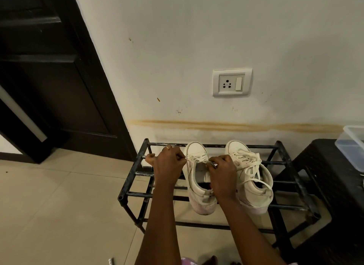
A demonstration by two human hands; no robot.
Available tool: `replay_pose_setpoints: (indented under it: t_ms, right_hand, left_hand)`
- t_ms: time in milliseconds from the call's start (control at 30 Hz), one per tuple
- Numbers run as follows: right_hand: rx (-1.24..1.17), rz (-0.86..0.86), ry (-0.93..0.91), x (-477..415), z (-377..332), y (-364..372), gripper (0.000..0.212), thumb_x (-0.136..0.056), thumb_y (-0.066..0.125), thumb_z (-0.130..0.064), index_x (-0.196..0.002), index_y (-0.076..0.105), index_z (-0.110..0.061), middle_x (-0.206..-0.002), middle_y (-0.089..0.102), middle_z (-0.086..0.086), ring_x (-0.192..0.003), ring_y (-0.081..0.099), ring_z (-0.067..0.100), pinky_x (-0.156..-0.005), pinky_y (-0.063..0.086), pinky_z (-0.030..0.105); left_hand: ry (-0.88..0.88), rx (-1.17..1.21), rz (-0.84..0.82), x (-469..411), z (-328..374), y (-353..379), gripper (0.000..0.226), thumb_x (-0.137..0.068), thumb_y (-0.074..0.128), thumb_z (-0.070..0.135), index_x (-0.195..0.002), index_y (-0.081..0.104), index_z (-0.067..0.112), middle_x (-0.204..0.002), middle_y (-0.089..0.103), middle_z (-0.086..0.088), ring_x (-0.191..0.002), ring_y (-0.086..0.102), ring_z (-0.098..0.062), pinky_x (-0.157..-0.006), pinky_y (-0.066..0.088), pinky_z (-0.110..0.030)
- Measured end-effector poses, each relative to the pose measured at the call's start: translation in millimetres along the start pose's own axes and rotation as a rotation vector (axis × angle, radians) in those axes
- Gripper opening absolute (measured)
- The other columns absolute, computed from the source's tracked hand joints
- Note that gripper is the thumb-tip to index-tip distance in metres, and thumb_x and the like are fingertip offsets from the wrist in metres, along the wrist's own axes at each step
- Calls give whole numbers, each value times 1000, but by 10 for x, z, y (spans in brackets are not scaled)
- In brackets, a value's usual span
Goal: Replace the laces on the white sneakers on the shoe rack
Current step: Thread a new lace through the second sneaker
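The left sneaker (199, 187) is sitting on the top tier of the black metal shoe rack (136, 166), toe pointing toward the wall, heel hanging over the front rail. Its lace (188, 161) is running out sideways from the upper eyelets. The left hand (168, 164) is pinching that strand between curled fingertips, just beside the shoe's outer edge; a ring (167, 147) is showing on one finger. The right hand (222, 174) is resting over the shoe's opening, its fingers curled and pinching what looks like the same lace at the top of the tongue.

The right sneaker (254, 191) is standing just beside it on the same tier, also toe to the wall, with its loose laces (251, 164) lying slack across the tongue and collar.

Behind the rack, a stained wall (177, 47) is carrying a socket plate (232, 82). A dark door (49, 77) is standing to the left, above the tiled floor (59, 205). To the right, a dark stool (334, 176) is holding a clear plastic container (352, 146).
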State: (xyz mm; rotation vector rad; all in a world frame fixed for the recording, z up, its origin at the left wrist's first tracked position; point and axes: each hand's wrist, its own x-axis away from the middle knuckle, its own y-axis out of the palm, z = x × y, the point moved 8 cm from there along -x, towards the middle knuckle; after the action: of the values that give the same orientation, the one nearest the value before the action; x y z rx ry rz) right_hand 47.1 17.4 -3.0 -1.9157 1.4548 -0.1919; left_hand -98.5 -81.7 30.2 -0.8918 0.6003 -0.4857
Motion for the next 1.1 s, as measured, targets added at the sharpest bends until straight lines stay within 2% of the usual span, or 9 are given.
replay_pose_setpoints:
  t_ms: [200, 267, 333, 400, 500, 667, 767, 900, 1100]
  right_hand:
    - [-74, -5, 98, 28, 92, 12, 38, -83, 70, -23, -116, 64, -7, -112, 55, 11, -97, 59, 26, -78, 38, 23]
    - [-80, 38, 176, 82, 149, -30, 40, -85, 66, -37, -111, 63, -7, -106, 59, 8, -94, 57, 22, -73, 38, 25]
    - [-73, 66, 250, 138, 192, -49, 40, -90, 55, -44, -98, 65, -5, -93, 64, 8, -81, 56, 19, -64, 35, 24]
    - [-49, 10, 313, 153, 216, 22, 48, -96, 44, -43, -85, 68, -2, -83, 66, 12, -72, 55, 19, -55, 30, 23]
    - [-156, -75, 404, 128, 207, 97, 54, -96, 42, -44, -65, 59, -4, -70, 59, 11, -70, 55, 22, -57, 33, 24]
    - [-533, -153, 565, 29, 282, 257, 27, -86, 65, -33, -70, 70, -12, -80, 69, 12, -84, 63, 31, -84, 50, 41]
    - [-683, -123, 680, 41, 374, 303, 19, -81, 70, -16, -62, 66, -15, -80, 69, 17, -83, 65, 34, -84, 52, 53]
    - [-538, -8, 647, 8, 387, 151, 30, -85, 66, -12, -56, 58, -15, -69, 65, 11, -74, 62, 30, -76, 52, 45]
    - [-881, 48, 799, 67, 517, 248, 25, -88, 59, 3, -64, 56, -6, -67, 61, 8, -53, 63, 10, -54, 52, 24]
  left_hand:
    - [-108, 10, -218, -51, -138, 258, 23, -81, 61, 11, -71, 53, 30, -91, 53, 9, -88, 53, -11, -103, 29, -49]
    - [-205, 11, -255, -45, -262, 303, 23, -80, 59, 4, -83, 55, 26, -98, 56, 3, -98, 56, -18, -101, 36, -49]
    - [-332, -12, -291, -36, -375, 299, 18, -84, 56, 6, -100, 56, 14, -106, 59, -6, -99, 57, -22, -90, 43, -37]
    - [-448, 44, -411, -2, -433, 336, 13, -88, 53, 13, -97, 59, 5, -105, 62, -12, -84, 55, -20, -72, 40, -27]
    - [-621, 386, -610, 197, -331, 469, 22, -93, 52, 21, -83, 63, 4, -80, 63, -8, -62, 52, -14, -60, 44, -26]
    - [-664, 597, -449, 141, -229, 605, 36, -83, 69, 31, -99, 66, -2, -95, 70, -14, -86, 66, -26, -82, 55, -37]
    - [-738, 679, -384, 118, -329, 773, 36, -70, 79, 22, -95, 67, -2, -93, 71, -18, -94, 67, -32, -89, 53, -47]
    - [-845, 711, -313, 171, -423, 824, 23, -80, 71, 13, -96, 66, -3, -94, 69, -19, -91, 67, -32, -85, 55, -48]
    - [-844, 750, -257, 158, -475, 923, 24, -85, 57, 10, -104, 63, -4, -98, 68, -18, -93, 66, -34, -84, 55, -48]
